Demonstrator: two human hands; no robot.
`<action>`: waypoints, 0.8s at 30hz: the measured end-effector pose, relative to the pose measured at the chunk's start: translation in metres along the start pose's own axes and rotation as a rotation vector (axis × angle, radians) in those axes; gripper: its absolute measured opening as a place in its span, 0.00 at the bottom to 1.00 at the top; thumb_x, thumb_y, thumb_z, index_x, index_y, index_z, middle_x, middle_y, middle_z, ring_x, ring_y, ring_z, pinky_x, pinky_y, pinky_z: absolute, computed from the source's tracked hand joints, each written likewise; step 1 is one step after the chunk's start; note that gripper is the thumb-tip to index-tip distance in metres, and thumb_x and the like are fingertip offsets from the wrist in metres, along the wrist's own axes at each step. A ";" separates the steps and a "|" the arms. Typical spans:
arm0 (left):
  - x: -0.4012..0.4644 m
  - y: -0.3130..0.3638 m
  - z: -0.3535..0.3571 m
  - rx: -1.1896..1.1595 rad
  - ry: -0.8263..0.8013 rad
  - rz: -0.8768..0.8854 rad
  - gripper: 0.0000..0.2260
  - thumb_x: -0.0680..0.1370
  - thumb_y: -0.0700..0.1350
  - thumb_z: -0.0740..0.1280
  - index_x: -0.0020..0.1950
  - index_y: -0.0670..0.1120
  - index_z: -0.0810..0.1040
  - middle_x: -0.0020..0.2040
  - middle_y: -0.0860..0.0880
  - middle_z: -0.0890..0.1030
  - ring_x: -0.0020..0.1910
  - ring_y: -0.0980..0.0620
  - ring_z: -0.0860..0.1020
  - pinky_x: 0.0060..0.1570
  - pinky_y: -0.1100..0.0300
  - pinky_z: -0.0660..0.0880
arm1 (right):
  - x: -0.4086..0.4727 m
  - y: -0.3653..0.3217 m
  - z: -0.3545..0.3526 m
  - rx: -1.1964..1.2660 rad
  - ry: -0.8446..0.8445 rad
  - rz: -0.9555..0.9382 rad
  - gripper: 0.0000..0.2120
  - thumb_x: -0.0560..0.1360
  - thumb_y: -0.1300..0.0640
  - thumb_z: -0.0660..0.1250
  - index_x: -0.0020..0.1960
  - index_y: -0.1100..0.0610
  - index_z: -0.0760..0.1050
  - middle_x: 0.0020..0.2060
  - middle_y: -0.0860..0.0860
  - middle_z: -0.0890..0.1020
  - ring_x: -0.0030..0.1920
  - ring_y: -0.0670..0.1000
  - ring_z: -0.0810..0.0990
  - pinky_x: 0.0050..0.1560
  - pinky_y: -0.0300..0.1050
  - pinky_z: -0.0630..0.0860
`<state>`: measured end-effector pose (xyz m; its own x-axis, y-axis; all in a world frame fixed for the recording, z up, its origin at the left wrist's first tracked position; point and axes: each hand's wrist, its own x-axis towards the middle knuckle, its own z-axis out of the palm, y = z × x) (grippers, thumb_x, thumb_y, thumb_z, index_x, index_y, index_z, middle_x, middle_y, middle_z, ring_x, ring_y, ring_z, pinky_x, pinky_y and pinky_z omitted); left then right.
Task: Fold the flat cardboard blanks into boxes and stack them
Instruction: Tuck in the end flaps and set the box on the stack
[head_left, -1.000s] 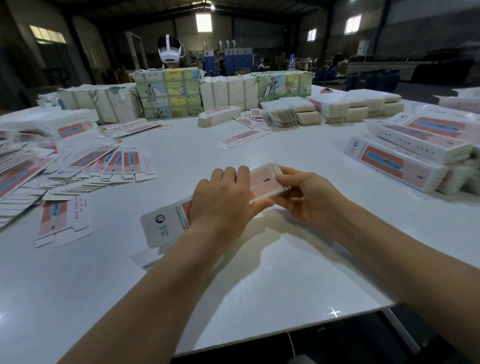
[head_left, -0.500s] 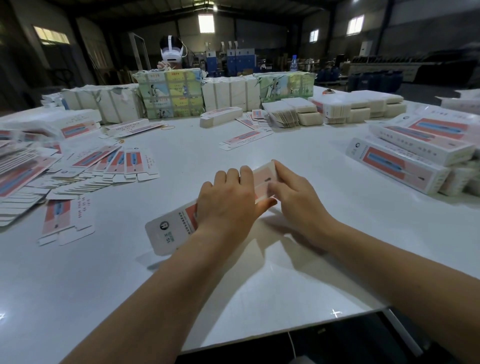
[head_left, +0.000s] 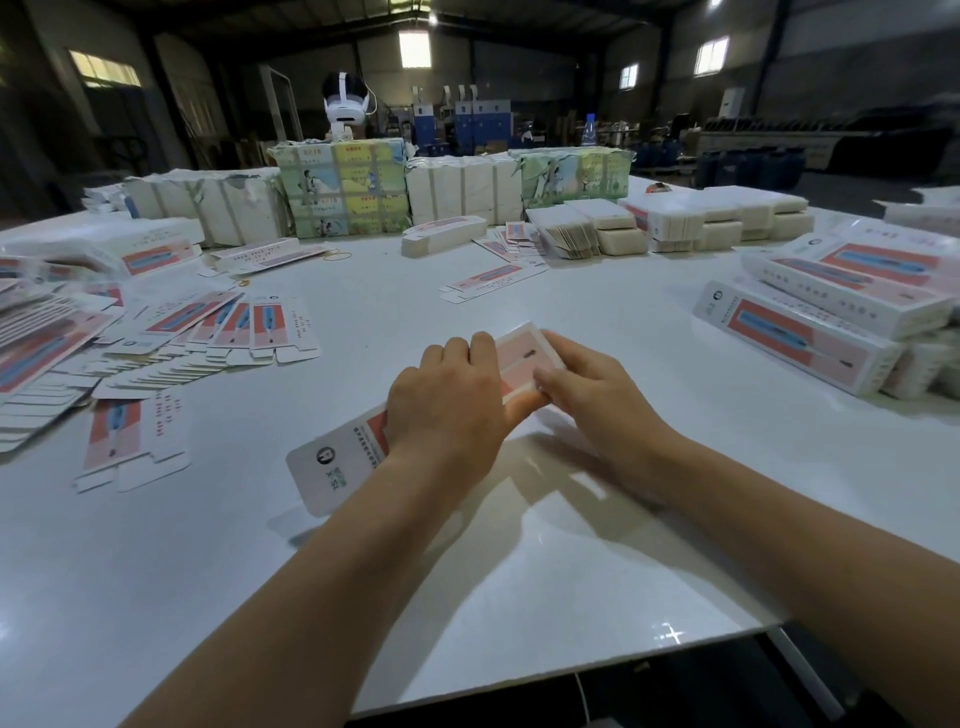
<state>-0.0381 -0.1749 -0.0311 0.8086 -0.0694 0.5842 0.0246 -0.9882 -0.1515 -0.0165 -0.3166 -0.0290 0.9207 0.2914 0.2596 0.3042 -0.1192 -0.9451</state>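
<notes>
At the middle of the desk, near the front edge, lies the box in hand, a long pink-and-white carton part-formed from a blank. Its long axis runs from near left to far right: the white logo end points toward the person's left, the pink end away to the right. Left hand lies across the middle of it, fingers curled over the far edge, gripping it. Right hand is at the pink end, fingers bent against the end of the carton; whether they pinch a flap or only press it cannot be told.

Change over the last second: the right hand has closed in from beside the end onto the end itself, while the left hand has kept its hold and the carton its heading. Judgement: the far-end flap is being tucked; the near white end appears not yet closed.

Finished boxes are stacked well apart at the right. Loose flat blanks fan out at the left. Bundled stock stands along the far side.
</notes>
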 end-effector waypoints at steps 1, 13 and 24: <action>0.000 -0.002 0.000 0.010 0.006 0.007 0.33 0.73 0.70 0.46 0.63 0.46 0.67 0.53 0.48 0.76 0.50 0.47 0.74 0.37 0.56 0.61 | -0.002 -0.001 0.000 -0.070 -0.030 -0.035 0.15 0.77 0.66 0.58 0.61 0.58 0.76 0.52 0.55 0.82 0.54 0.56 0.79 0.61 0.57 0.73; 0.002 -0.020 -0.004 -0.001 -0.050 0.160 0.36 0.65 0.75 0.48 0.57 0.49 0.69 0.47 0.51 0.76 0.44 0.48 0.76 0.33 0.57 0.60 | 0.004 0.008 -0.013 -0.239 -0.191 -0.212 0.34 0.73 0.68 0.68 0.74 0.49 0.62 0.70 0.42 0.66 0.66 0.41 0.69 0.53 0.31 0.74; -0.013 0.002 -0.005 -0.321 0.197 0.385 0.10 0.72 0.50 0.67 0.47 0.44 0.81 0.46 0.45 0.81 0.45 0.42 0.78 0.41 0.49 0.77 | 0.024 0.017 -0.025 -0.742 0.103 -0.319 0.25 0.74 0.51 0.70 0.69 0.53 0.71 0.62 0.52 0.76 0.61 0.53 0.71 0.61 0.43 0.68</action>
<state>-0.0518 -0.1771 -0.0348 0.5976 -0.4287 0.6776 -0.4576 -0.8763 -0.1508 0.0172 -0.3358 -0.0342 0.7692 0.3329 0.5454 0.6051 -0.6536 -0.4545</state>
